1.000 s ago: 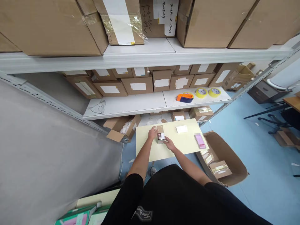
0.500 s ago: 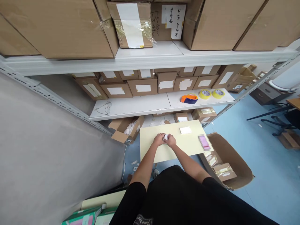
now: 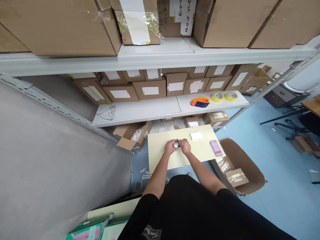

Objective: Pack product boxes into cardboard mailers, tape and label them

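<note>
My left hand [image 3: 170, 147] is wrapped around a small round object [image 3: 176, 144] with a shiny silvery top and a dark rim. It is held just above the pale yellow board [image 3: 160, 160]. Close on its right, my right hand [image 3: 185, 146] has its fingers curled and pressed together at the object's edge. A small brownish bit shows between the two hands, and what the right fingers pinch is too small to make out. Beyond the right hand, a white stack of paper or cards [image 3: 196, 135] lies on the board.
A pixelated pink item [image 3: 216, 148] lies at the board's right end. An open carton [image 3: 126, 143] stands left, and a large carton [image 3: 247, 166] with small boxes stands right. On the shelf [image 3: 150, 108] are glasses [image 3: 110, 112], a tape dispenser [image 3: 200, 102] and yellow tape rolls [image 3: 217, 97].
The object between my hands showed a white face before and now shows a silvery round top. My right hand has shifted slightly away from my left. The camera view has moved a little.
</note>
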A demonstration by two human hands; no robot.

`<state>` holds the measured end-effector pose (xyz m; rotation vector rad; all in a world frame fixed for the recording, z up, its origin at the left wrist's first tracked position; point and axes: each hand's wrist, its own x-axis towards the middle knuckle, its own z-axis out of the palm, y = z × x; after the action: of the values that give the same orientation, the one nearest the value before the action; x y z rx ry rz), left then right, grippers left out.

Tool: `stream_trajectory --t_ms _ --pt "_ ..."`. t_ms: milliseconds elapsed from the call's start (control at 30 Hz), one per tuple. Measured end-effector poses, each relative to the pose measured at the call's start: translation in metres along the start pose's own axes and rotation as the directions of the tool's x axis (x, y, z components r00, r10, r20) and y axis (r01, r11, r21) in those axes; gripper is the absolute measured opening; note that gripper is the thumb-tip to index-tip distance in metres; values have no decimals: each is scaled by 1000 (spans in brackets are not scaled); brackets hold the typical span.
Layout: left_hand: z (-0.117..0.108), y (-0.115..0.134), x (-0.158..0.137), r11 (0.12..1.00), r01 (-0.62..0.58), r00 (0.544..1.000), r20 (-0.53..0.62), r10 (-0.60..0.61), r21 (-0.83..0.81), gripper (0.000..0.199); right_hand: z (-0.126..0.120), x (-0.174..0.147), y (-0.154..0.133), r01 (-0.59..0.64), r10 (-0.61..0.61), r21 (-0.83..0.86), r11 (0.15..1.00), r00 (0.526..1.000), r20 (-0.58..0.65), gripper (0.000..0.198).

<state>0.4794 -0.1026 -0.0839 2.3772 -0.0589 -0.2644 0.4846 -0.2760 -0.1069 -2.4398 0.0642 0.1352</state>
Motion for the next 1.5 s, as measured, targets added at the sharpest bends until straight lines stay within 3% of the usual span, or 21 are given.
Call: stream_trajectory --t_ms 100,233,433,533,667,867,1033,1233,1300,1400,1500 --pt "-1 -5 -1 999 -14 1000 15 14 -30 78 2 6 -7 22 -21 -17 1000 1000 22 15" --pt "-4 -9 1 998 -44 999 27 45 -49 78 -1 19 -19 68 -58 -60 996 986 154 27" --pt "-7 -13 -4 997 -11 1000 18 13 -78 85 3 31 -38 -18 60 -177 984 971 233 41" --pt "-10 -16 -9 983 -74 996 33 81 -171 94 6 32 -45 -37 86 -178 983 956 280 44" --pt "-12 -19 -10 979 -122 992 23 128 -165 98 11 30 -49 -22 70 -189 982 965 252 44" --pt "-4 -18 -9 995 -83 996 -34 81 -61 82 6 20 -52 41 -13 -150 988 984 179 50" --pt "-2 -12 -11 999 41 998 -53 -41 -15 94 -37 23 -69 110 -101 -90 990 990 97 51" --pt "-10 2 -11 991 129 992 2 -129 33 117 -127 34 -93 225 -234 170 959 972 35 39" --pt "-14 5 -14 996 86 996 -13 -86 17 121 -156 35 -99 267 -275 275 923 961 -11 35" --pt "-29 12 -25 997 -32 990 -138 21 -72 130 -187 33 -111 294 -304 387 874 952 -36 32" --pt "-55 30 -37 945 -60 964 -263 -28 -322 110 -206 24 -126 292 -296 426 856 953 -60 31"
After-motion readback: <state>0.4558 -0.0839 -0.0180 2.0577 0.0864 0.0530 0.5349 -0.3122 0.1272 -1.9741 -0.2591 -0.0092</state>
